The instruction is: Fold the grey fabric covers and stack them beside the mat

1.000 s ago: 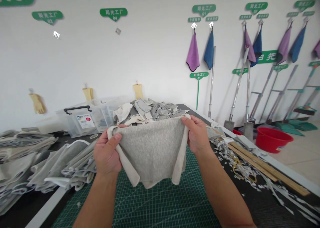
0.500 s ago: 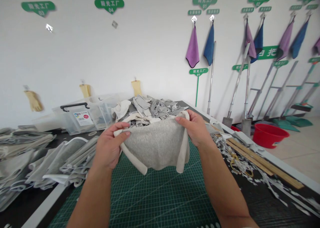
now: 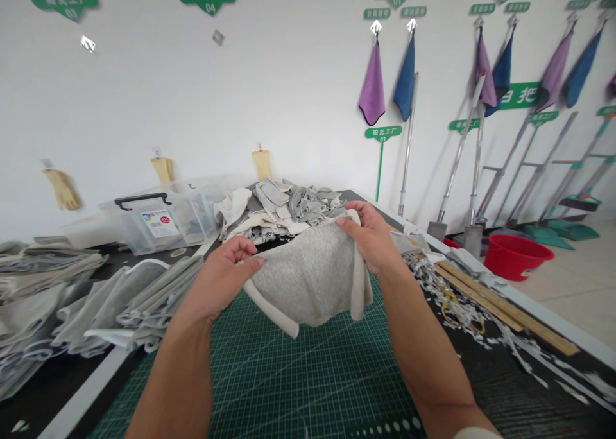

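Observation:
I hold a grey fleecy cloth piece (image 3: pixel 310 278) with pale edging up in the air over the green cutting mat (image 3: pixel 298 381). My left hand (image 3: pixel 221 278) pinches its left top corner, fingers closed on the fabric. My right hand (image 3: pixel 368 237) grips the right top corner, thumb and fingers pressed on the pale hem. The cloth sags between the two hands, and its lower edge hangs just above the mat.
A heap of grey and cream cloth scraps (image 3: pixel 283 211) lies behind the mat. Stacked grey pieces (image 3: pixel 120 298) fill the left of the table beside a clear plastic box (image 3: pixel 161 217). Trimmings, scissors and wooden rulers (image 3: pixel 500 310) lie at the right. A red basin (image 3: pixel 517 256) and mops stand by the wall.
Both hands have drawn closer together, so the cloth that was stretched flat now sags. My left hand has moved right and lower; the view has tilted down a little.

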A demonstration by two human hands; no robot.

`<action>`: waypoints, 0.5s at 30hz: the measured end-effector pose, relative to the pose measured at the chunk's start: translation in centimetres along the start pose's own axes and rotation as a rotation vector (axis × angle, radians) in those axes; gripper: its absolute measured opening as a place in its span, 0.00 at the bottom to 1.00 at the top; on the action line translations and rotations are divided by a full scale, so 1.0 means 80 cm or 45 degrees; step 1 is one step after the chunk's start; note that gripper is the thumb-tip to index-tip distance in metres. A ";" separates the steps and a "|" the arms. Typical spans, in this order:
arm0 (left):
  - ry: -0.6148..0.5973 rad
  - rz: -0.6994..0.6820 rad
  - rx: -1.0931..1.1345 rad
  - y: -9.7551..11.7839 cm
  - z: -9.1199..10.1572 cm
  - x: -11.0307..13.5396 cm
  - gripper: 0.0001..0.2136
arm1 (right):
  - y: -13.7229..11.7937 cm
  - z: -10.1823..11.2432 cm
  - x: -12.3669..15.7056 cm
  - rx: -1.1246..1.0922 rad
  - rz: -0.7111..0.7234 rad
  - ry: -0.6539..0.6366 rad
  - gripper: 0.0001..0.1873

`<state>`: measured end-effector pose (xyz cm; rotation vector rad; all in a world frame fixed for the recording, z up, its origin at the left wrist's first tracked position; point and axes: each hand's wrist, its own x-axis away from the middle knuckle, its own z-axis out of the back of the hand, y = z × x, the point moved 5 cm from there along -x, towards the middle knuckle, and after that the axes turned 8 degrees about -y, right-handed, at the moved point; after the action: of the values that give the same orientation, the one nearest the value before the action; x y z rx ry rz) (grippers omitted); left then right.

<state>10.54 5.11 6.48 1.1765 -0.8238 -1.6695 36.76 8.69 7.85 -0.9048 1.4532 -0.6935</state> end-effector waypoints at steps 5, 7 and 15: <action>-0.129 -0.032 0.010 -0.003 -0.001 0.001 0.10 | 0.006 0.008 -0.007 -0.102 0.028 0.053 0.13; -0.129 -0.064 0.012 -0.003 0.001 0.001 0.09 | 0.007 0.014 -0.009 -0.121 0.048 0.123 0.13; 0.021 -0.169 0.135 0.001 0.007 0.001 0.06 | 0.004 0.025 -0.009 -0.177 0.095 0.276 0.11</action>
<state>10.02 5.01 6.73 1.3416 -0.8485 -1.7387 38.65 9.63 7.80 -0.8974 1.7366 -0.6564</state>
